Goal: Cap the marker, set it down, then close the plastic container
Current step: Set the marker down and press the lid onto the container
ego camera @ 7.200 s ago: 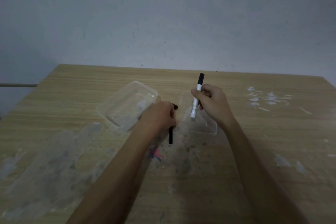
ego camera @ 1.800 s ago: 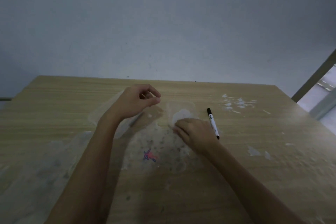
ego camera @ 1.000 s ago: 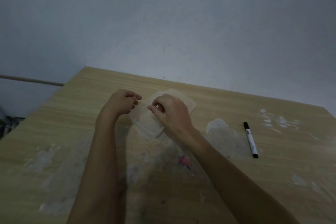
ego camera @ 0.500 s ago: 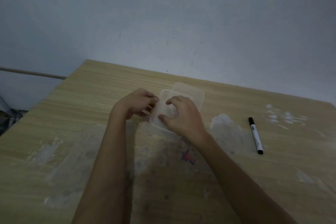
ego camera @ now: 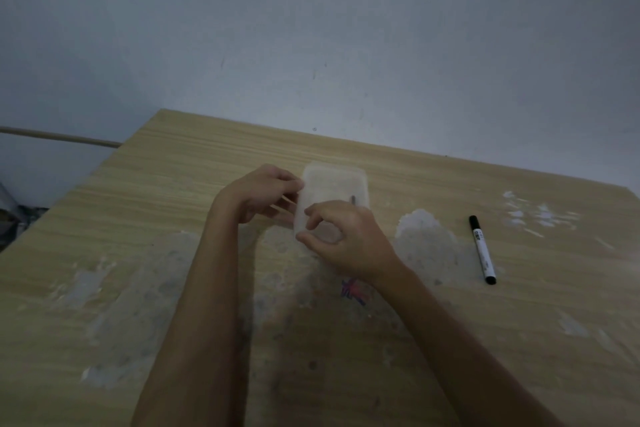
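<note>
Head view, centre of frame: translucent rectangular plastic container [ego camera: 334, 189] on the scuffed wooden counter [ego camera: 173, 184], lid laid over it. Left hand [ego camera: 258, 192] pinching the left rim, right hand [ego camera: 341, 239] pressing fingertips on the near edge. Likely risk: uneven pressure leaving one corner unsnapped, or skidding the light tub. Contents unclear; only a small dark mark showing through. Right of frame: capped white marker with black cap [ego camera: 482, 250], lying well apart.
</note>
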